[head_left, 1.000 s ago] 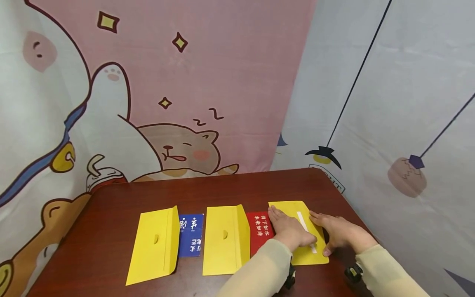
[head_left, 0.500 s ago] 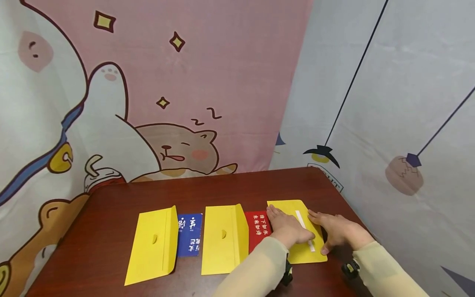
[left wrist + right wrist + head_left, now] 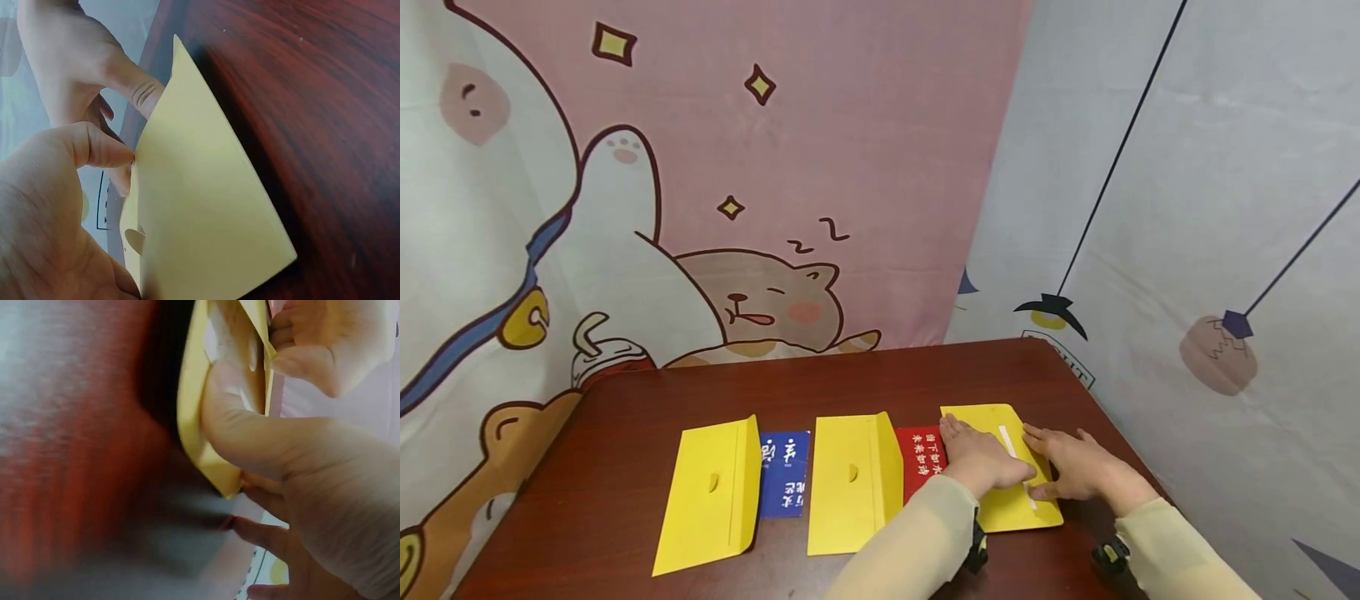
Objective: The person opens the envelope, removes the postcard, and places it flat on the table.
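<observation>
A yellow envelope [image 3: 1017, 515] lies at the right of the table, its flap with a white strip [image 3: 1007, 440] turned to the right. My left hand [image 3: 981, 462] reaches over it, and its thumb [image 3: 106, 149] pinches the edge of the mouth, with a half-round tab nearby. My right hand [image 3: 1086, 471] holds the flap end, its thumb [image 3: 222, 394] laid on the flap's inner face and fingers at the outer edge. The mouth gapes slightly in the right wrist view. A red card [image 3: 917, 458] with white writing lies left of this envelope, partly hidden by my left arm.
Two more yellow envelopes, one in the middle [image 3: 838, 483] and one at left [image 3: 703, 496], lie flap-right on the brown table [image 3: 760, 387]. A blue card [image 3: 784, 475] sits between them. A cartoon-printed cloth [image 3: 850, 150] hangs behind the table.
My right thumb has moved inward from the envelope's near right corner onto the flap near the white strip. My left hand stays nearly where it was.
</observation>
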### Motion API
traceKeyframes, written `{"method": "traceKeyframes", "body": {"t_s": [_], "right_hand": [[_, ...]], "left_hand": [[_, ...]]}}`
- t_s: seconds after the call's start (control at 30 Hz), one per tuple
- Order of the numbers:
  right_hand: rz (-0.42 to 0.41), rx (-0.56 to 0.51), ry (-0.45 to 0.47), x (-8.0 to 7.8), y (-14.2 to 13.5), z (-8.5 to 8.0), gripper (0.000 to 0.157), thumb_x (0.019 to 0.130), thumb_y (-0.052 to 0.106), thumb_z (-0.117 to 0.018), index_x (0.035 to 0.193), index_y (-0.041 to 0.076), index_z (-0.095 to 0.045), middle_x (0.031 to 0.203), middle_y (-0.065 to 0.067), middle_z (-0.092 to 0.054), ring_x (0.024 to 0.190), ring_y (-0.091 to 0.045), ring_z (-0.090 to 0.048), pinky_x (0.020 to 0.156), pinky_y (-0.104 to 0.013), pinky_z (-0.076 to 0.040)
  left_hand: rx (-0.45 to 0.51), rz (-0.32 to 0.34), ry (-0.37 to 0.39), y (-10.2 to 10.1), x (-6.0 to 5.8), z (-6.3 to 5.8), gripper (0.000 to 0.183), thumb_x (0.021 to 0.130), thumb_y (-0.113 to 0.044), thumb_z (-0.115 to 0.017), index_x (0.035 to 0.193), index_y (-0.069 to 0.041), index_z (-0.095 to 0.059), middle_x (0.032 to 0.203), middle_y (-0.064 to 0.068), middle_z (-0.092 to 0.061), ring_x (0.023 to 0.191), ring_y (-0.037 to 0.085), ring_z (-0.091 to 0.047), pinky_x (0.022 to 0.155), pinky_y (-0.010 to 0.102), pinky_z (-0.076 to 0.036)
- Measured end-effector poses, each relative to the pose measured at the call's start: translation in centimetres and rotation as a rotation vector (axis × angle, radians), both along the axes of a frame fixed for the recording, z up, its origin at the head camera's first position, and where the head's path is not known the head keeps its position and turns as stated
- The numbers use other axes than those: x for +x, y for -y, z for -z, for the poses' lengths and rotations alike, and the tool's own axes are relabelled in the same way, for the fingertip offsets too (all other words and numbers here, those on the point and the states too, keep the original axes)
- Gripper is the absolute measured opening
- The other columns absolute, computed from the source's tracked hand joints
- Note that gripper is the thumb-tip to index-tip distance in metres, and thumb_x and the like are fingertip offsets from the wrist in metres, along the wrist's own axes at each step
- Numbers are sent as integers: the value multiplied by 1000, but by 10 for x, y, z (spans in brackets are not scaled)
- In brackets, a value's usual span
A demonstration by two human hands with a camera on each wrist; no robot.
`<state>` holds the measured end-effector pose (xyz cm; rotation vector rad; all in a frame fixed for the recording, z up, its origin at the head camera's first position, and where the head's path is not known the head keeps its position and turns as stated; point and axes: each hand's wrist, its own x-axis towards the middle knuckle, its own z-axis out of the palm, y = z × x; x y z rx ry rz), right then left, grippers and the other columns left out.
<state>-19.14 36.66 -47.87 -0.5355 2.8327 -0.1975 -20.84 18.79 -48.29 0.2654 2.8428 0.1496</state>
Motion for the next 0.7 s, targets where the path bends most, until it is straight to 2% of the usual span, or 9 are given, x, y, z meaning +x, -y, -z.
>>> {"method": "traceKeyframes", "body": {"t_s": [0.13,0.23,0.3,0.43,0.57,0.7], "right_hand": [[-50,-42,-79,3,1,3,98,81,52,-89,157,3,-50,166,-19,-38,149,-51,-34,107,-86,-15],[-89,-73,-86,4,4,3,94,82,41,-91,159,8,-49,168,-14,-36,154,-50,-24,110,-85,-7],[-111,-79,-63,3,6,2,92,83,37,-91,160,10,-48,169,-11,-36,155,-51,-20,110,-85,-4],[-97,-73,33,0,8,2,90,87,34,-88,162,12,-43,170,-9,-35,156,-50,-16,111,-84,0],[-68,-73,123,-1,9,0,90,90,32,-85,164,11,-39,171,-11,-32,157,-50,-15,111,-83,3],[-54,-78,161,-1,11,-3,89,92,33,-82,165,10,-37,171,-11,-31,157,-50,-14,112,-82,5]], "left_hand": [[-6,12,0,1,0,0,97,81,-90,-50,154,-27,-58,164,7,-43,157,36,-27,126,56,-12],[-22,28,11,1,0,1,97,82,-91,-46,156,-28,-56,165,9,-40,157,37,-25,126,57,-11],[-32,33,6,2,0,1,97,82,-93,-45,155,-31,-55,165,8,-41,157,37,-25,126,58,-12],[-42,26,-16,1,1,1,97,80,-95,-45,154,-34,-57,163,5,-44,157,35,-27,126,57,-13],[-37,17,-17,0,2,1,99,79,-94,-47,155,-30,-56,163,5,-44,156,34,-28,126,56,-13],[-29,22,-8,1,0,2,101,80,-92,-48,156,-26,-55,164,7,-42,157,35,-27,126,57,-12]]}}
